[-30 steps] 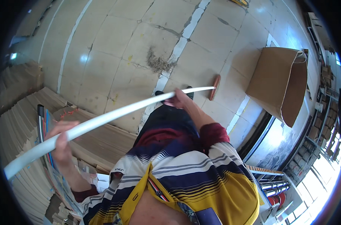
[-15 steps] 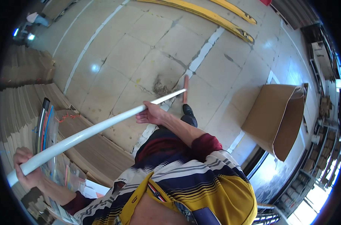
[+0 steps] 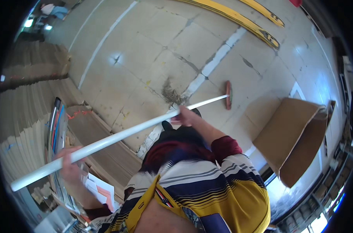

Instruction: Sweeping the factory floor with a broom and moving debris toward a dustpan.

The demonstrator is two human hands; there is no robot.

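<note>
I hold a long white broom handle [image 3: 118, 136] that runs from lower left to upper right. My left hand [image 3: 69, 165] grips its near end. My right hand [image 3: 186, 116] grips it farther along, closer to the head. The red broom head [image 3: 228, 94] rests on the pale concrete floor [image 3: 145, 50]. A small pile of brown dust and debris [image 3: 169, 94] lies on the floor just left of the head, beside a white painted line [image 3: 211, 66].
An open brown cardboard box [image 3: 296, 136] stands on the floor at the right. Stacks of flat cardboard sheets [image 3: 29, 116] fill the left side, with loose papers [image 3: 100, 188] below them. Yellow beams [image 3: 238, 19] lie at the far top.
The view has swung, and the broom head has moved right across the floor, away from the dust pile. My left hand has risen along the handle's near end; both hands still grip it.
</note>
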